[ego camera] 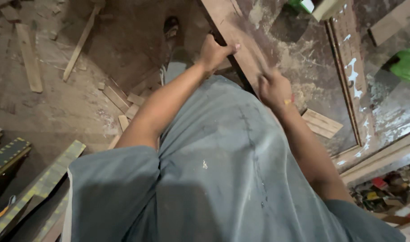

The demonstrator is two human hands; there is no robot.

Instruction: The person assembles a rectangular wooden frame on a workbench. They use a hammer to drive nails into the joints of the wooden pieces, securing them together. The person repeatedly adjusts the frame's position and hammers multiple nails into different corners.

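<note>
Two hands on one board: your left hand (214, 53) is wrapped over the near edge of the long wooden plank (234, 36), thumb on top and fingers curled under out of sight, a closed hold on the wood. Your right hand (273, 89) sits further along the same edge, nearer you, pressed to the plank's face; it is motion-blurred, so whether it clamps the edge or only bears down flat cannot be told. Something small, red and yellow, shows at that wrist, too smeared to name.

The plank lies along the near edge of the workbench (303, 67), a scuffed, paint-splashed top. Judging by the spacing, the two hands spread along one edge let you steady or shift a long piece without it swinging.

A short pale offcut (321, 123) lies on the workbench close to your right forearm. A framed panel (353, 76) with white paint smears runs up the far side.

Your grey shirt (223, 170) fills the lower middle and hides the bench front and your legs. One foot in a sandal (171, 27) shows on the dirt floor (66, 112), among scattered wood scraps (119, 96). Green objects at the top and right edges are cut off and unreadable.
</note>
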